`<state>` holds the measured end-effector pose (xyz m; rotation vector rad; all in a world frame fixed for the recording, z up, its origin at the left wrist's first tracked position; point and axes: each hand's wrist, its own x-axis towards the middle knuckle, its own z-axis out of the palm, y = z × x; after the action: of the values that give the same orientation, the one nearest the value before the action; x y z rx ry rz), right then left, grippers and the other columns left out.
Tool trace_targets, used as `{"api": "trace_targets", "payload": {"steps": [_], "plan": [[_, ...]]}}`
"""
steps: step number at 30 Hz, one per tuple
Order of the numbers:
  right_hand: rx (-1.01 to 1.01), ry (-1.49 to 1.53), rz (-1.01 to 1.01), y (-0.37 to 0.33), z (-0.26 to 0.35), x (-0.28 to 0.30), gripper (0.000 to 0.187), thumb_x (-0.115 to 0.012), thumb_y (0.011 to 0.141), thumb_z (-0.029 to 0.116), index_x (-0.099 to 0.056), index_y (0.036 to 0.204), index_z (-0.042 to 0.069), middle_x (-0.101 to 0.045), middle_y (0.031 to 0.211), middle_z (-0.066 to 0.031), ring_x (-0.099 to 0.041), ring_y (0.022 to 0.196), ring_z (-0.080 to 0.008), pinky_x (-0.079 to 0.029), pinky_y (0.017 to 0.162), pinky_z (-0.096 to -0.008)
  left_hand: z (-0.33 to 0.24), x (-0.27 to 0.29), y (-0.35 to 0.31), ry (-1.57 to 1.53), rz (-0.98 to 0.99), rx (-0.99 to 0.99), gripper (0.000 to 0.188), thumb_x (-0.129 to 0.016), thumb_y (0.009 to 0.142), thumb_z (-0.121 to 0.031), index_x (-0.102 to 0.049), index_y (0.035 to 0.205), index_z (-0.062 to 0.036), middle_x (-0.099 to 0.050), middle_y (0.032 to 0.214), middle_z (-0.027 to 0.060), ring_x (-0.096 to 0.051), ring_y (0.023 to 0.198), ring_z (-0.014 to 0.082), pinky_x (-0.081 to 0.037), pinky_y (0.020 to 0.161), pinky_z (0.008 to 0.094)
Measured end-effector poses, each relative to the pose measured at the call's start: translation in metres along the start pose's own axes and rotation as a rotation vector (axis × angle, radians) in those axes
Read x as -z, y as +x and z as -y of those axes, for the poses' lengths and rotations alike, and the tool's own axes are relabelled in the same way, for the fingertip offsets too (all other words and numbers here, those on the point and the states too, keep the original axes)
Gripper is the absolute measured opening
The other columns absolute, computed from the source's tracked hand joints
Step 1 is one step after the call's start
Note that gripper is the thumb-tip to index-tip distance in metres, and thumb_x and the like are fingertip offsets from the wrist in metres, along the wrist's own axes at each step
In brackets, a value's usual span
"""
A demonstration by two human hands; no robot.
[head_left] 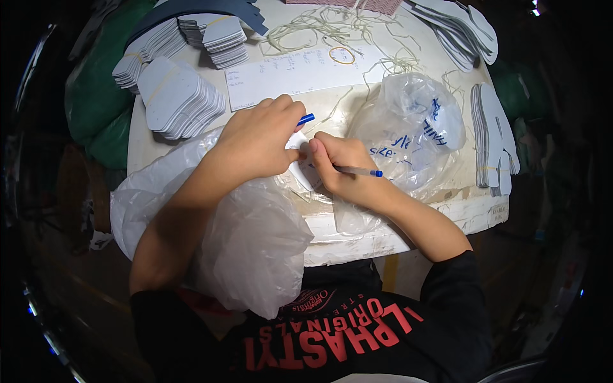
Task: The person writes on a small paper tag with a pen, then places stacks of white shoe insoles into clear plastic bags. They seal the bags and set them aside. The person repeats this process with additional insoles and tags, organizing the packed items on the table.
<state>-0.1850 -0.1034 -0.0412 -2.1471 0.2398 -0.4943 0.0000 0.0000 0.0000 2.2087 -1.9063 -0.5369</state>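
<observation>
My right hand [348, 163] is closed around a pen [357, 171] with a clear barrel and a blue end. Its fingers rest over a small white piece [299, 167], which is partly covered by both hands. From the other side, my left hand [262, 137] comes over the same piece, its thumb against it. A blue pen cap [307, 119] sticks out between the curled fingers of that hand. Under my left forearm lies a clear plastic bag [255, 233] that hangs over the table edge. Another plastic bag [408, 137], marked with blue handwriting, sits beyond my right hand.
Banded stacks of white cut pieces [182, 102] stand at the far left of the table [440, 214]. More stacks [491, 140] lie along the right edge. Loose pale strings [332, 29] and a written sheet [281, 80] with a yellow rubber band [341, 55] lie at the back.
</observation>
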Motion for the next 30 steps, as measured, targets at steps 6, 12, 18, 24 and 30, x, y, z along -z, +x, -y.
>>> {"api": "trace_targets", "payload": {"steps": [6, 12, 18, 24, 30], "plan": [[-0.008, -0.009, -0.041, -0.002, 0.002, 0.001, 0.02, -0.062, 0.107, 0.008, -0.062, 0.088, 0.001, -0.066, 0.068, -0.0195, -0.066, 0.058, -0.0379, -0.051, 0.055, -0.0436, -0.003, 0.001, 0.0, -0.011, -0.001, 0.004, 0.046, -0.088, 0.085, -0.031, -0.064, 0.117, -0.008, -0.067, 0.118, 0.01, -0.068, 0.114, 0.0318, -0.058, 0.092, 0.0452], [0.012, -0.009, -0.054, -0.001, 0.001, 0.0, 0.019, -0.062, 0.107, 0.006, -0.063, 0.088, 0.001, -0.066, 0.068, -0.0194, -0.067, 0.058, -0.0379, -0.051, 0.054, -0.0441, -0.004, 0.002, 0.0, 0.005, 0.013, 0.015, 0.045, -0.087, 0.086, -0.031, -0.064, 0.118, -0.0082, -0.067, 0.119, 0.0097, -0.068, 0.115, 0.0316, -0.057, 0.092, 0.0451], [0.003, -0.011, -0.065, 0.0, 0.002, 0.0, 0.019, -0.062, 0.107, 0.007, -0.063, 0.089, 0.0, -0.068, 0.068, -0.0196, -0.068, 0.059, -0.0383, -0.052, 0.056, -0.0437, -0.004, 0.003, 0.0, 0.015, 0.016, 0.019, 0.046, -0.088, 0.086, -0.031, -0.064, 0.118, -0.0083, -0.067, 0.119, 0.0096, -0.068, 0.116, 0.0314, -0.057, 0.093, 0.0452], [-0.04, 0.03, -0.062, -0.002, 0.001, 0.001, 0.022, -0.061, 0.108, 0.008, -0.064, 0.088, -0.001, -0.069, 0.071, -0.0203, -0.069, 0.061, -0.0369, -0.053, 0.058, -0.0421, -0.005, 0.004, 0.0, 0.013, 0.019, 0.024, 0.048, -0.088, 0.085, -0.032, -0.064, 0.119, -0.0085, -0.067, 0.119, 0.0096, -0.068, 0.117, 0.0317, -0.057, 0.093, 0.0453], [-0.183, 0.222, -0.208, 0.001, -0.012, 0.002, 0.035, -0.061, 0.114, 0.02, -0.057, 0.084, 0.001, -0.049, 0.062, -0.0024, -0.041, 0.059, -0.0092, -0.038, 0.055, -0.0311, -0.005, 0.007, -0.002, 0.01, 0.05, 0.025, 0.049, -0.088, 0.086, -0.034, -0.064, 0.12, -0.0086, -0.066, 0.119, 0.0097, -0.067, 0.118, 0.0323, -0.056, 0.094, 0.046]]}}
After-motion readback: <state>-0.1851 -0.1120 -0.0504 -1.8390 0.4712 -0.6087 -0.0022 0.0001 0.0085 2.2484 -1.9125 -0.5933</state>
